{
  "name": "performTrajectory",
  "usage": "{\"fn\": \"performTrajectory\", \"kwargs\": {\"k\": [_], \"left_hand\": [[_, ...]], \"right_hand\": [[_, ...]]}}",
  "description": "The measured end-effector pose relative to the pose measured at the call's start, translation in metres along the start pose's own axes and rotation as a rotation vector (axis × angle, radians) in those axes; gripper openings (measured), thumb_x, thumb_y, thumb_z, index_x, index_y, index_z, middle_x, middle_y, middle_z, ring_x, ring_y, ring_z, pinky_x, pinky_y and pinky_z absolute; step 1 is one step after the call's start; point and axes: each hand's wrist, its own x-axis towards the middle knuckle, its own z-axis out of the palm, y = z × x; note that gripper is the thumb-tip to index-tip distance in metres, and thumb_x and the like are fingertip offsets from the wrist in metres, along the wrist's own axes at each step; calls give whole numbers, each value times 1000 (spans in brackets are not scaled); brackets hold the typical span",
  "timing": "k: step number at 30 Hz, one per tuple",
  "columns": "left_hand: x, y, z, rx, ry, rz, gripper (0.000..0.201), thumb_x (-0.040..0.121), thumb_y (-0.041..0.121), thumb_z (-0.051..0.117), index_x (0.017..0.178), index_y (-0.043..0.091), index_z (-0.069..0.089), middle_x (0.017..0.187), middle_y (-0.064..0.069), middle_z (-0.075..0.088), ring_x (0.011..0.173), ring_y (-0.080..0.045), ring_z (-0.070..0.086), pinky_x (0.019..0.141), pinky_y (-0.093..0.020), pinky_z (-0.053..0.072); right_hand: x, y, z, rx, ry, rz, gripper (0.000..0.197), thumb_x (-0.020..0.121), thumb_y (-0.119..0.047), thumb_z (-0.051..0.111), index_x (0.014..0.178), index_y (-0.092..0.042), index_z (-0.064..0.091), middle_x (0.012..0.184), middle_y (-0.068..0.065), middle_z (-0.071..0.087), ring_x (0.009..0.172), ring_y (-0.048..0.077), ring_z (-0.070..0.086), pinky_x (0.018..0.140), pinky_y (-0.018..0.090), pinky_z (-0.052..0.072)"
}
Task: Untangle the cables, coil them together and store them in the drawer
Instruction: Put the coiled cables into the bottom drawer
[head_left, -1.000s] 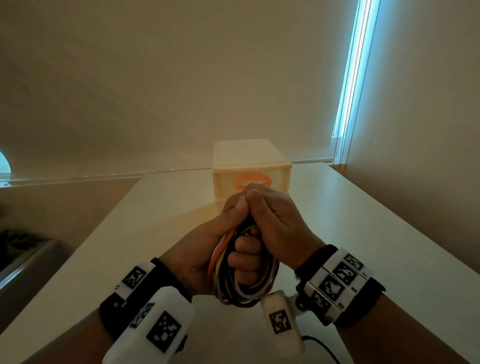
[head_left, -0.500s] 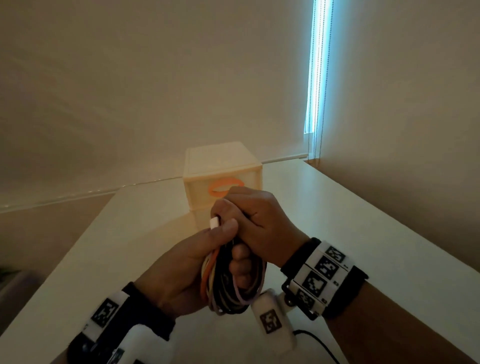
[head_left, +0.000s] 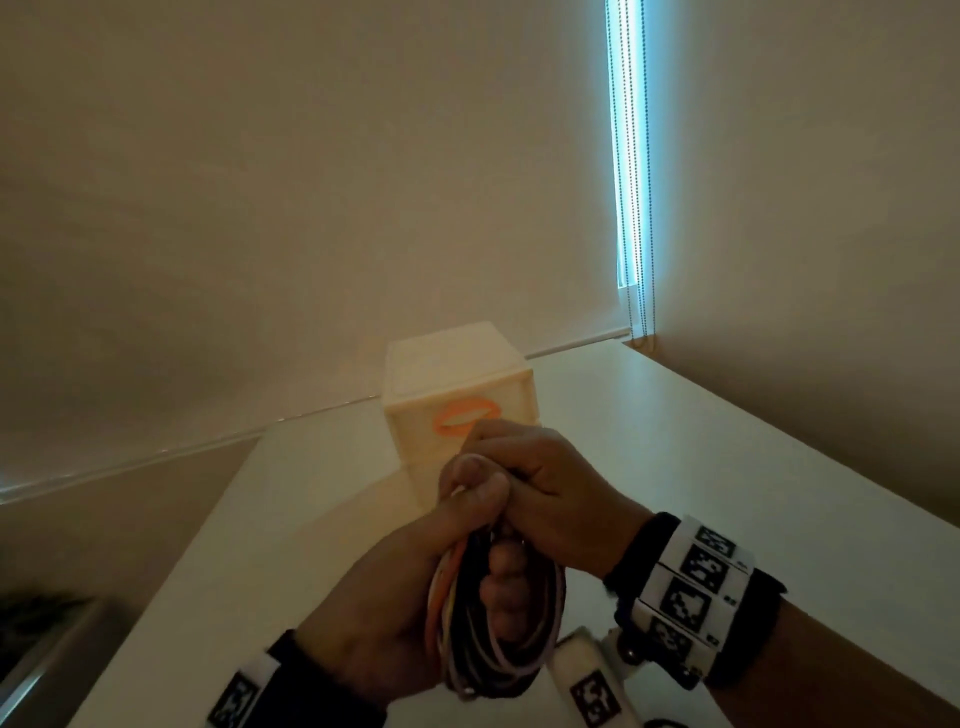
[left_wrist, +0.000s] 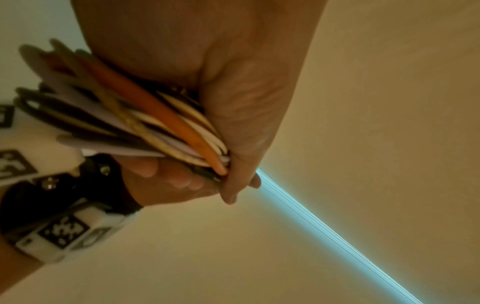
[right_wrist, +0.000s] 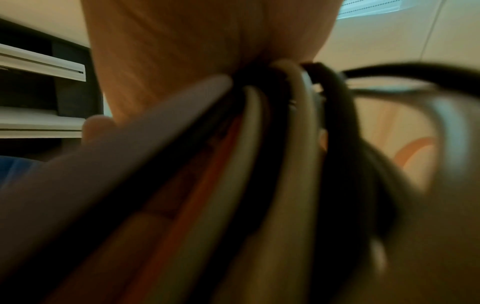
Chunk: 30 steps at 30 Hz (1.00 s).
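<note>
While both hands clasp it above the white counter (head_left: 675, 467), I see the coiled cable bundle (head_left: 498, 654), smooth orange, white and black loops. My left hand (head_left: 384, 613) and right hand (head_left: 550, 499) curl their fingers (head_left: 501, 587) tightly round it, just before the boxy cream drawer unit (head_left: 457, 379) with its oval orange handle (head_left: 460, 415).

Dim, warm-tinted room, sole bright source a cold blue window strip (head_left: 631, 156) at right; wide-angle bending at edges; cables (right_wrist: 233, 185) in right wrist view heavily blurred, dark, out of focus.
</note>
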Motion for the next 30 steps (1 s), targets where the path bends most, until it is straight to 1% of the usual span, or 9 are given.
{"fn": "performTrajectory", "kwargs": {"k": [3, 8, 11, 15, 17, 21, 24, 28, 30], "left_hand": [[-3, 5, 13, -43, 128, 18, 63, 72, 60, 82, 65, 1, 60, 59, -9, 47, 48, -18, 49, 49, -28, 47], [13, 11, 15, 193, 264, 216, 73, 37, 58, 85, 70, -1, 59, 61, -11, 51, 38, -18, 54, 39, -25, 47], [13, 7, 14, 57, 218, 235, 43, 61, 41, 73, 65, -2, 68, 59, -14, 51, 40, -21, 51, 39, -28, 47], [13, 0, -1, 102, 168, 366, 58, 70, 29, 91, 108, -2, 60, 73, -16, 59, 50, -23, 57, 45, -30, 52], [12, -4, -3, 131, 164, 440, 54, 78, 23, 82, 126, 10, 60, 81, -16, 59, 54, -22, 55, 49, -30, 53], [12, -10, -15, 164, 179, 474, 56, 88, 24, 72, 141, 31, 55, 84, -16, 57, 57, -23, 53, 50, -28, 52], [14, -17, -28, 93, 208, 446, 56, 92, 23, 66, 142, 45, 52, 80, -15, 54, 55, -22, 49, 48, -28, 49], [13, -27, -47, 57, 157, 386, 45, 100, 28, 53, 144, 38, 53, 79, -9, 50, 52, -15, 46, 47, -24, 42], [12, -31, -53, 16, 111, 366, 41, 102, 30, 50, 143, 35, 55, 77, -6, 49, 52, -12, 45, 47, -23, 37]], "right_hand": [[2, -4, -1, -5, 52, -44, 30, 102, -18, 48, 88, -4, 71, 82, 12, 60, 75, 28, 61, 67, 50, 50], [3, -4, -2, -68, 64, -45, 32, 103, -21, 48, 93, -2, 72, 85, 6, 61, 77, 17, 60, 70, 35, 51], [6, -1, -5, -96, 79, -43, 33, 103, -23, 48, 91, -3, 71, 82, 10, 61, 75, 21, 60, 69, 41, 51], [7, 2, -5, -133, 90, -38, 36, 103, -27, 49, 90, -2, 71, 81, 10, 61, 73, 20, 61, 69, 40, 52], [6, 4, -4, -135, 71, -22, 36, 103, -27, 49, 90, -2, 71, 82, 9, 61, 70, 18, 61, 66, 35, 52], [1, 14, 3, -72, 47, 43, 26, 105, -18, 51, 90, -7, 69, 83, 7, 61, 62, 6, 58, 61, 24, 48], [-6, 28, 23, -16, 65, 157, 29, 105, -27, 49, 92, -13, 70, 93, 4, 57, 66, 12, 60, 63, 34, 53], [-17, 33, 40, 30, 80, 265, 23, 106, -34, 41, 112, -20, 59, 107, 5, 57, 85, 17, 65, 74, 32, 57], [-15, 30, 42, 127, 80, 329, 16, 108, -31, 40, 121, -26, 47, 112, 10, 61, 82, 20, 68, 72, 35, 60]]}}
